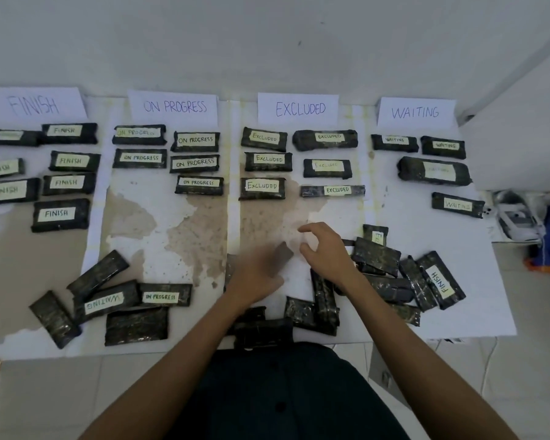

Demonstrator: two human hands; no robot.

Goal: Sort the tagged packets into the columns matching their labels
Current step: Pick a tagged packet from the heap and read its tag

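Left hand: I see it blurred, low over the table; whether it grips the dark packet at its fingertips, I cannot tell.
Right hand: fingers curled apart, empty.
Columns: labelled packets lie beyond both hands.
Pile: unsorted, just right of my right hand.

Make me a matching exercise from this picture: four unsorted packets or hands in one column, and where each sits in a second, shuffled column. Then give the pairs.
Things:
1. FINISH packet
2. WAITING packet
3. ON PROGRESS packet
4. right hand

Places:
A. near left pile, tag upside down
B. right edge of the near right pile, tag turned sideways
C. over bare paper below the EXCLUDED column
D. near left pile, tag reading upright

Pairs: 1-B, 2-A, 3-D, 4-C
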